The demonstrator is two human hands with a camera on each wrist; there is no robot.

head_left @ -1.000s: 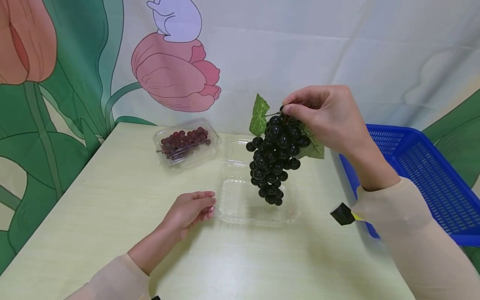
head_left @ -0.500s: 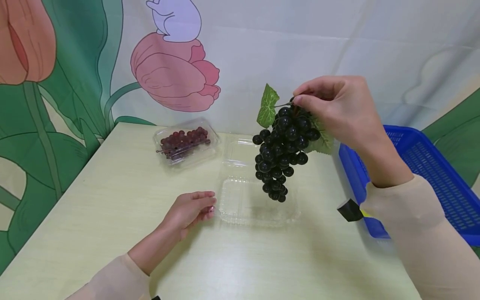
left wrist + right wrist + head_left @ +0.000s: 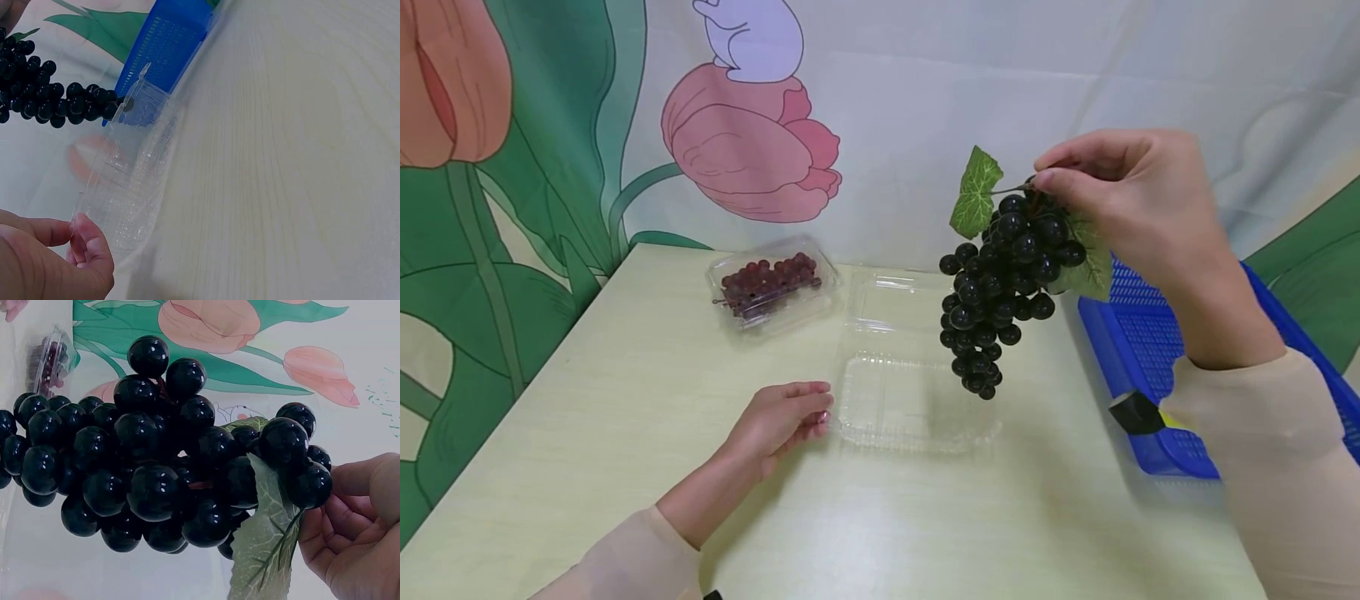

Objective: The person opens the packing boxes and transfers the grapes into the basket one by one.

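From my right hand (image 3: 1150,187) hangs a bunch of black grapes (image 3: 992,283), its stem end pinched between thumb and fingers. Green leaves (image 3: 976,193) stick out near the top of the bunch. In the right wrist view the dark grapes (image 3: 156,481) fill the middle, beside the fingers. Below and left of the bunch, a clear plastic clamshell box (image 3: 917,404) lies on the table with its lid (image 3: 891,304) folded back. My left hand (image 3: 778,425) pinches the box's left edge; the left wrist view shows thumb and finger on the clear rim (image 3: 94,181).
A second clear clamshell (image 3: 805,312), with red grapes (image 3: 767,283) inside, sits at the back left of the table (image 3: 625,400). On the right stands a blue plastic basket (image 3: 1108,333), partly behind my right forearm. A printed cloth (image 3: 910,125) hangs behind the table.
My right hand has moved right and up with the black grapes, from above the clear box toward the blue basket. My left hand and the box have stayed in place.
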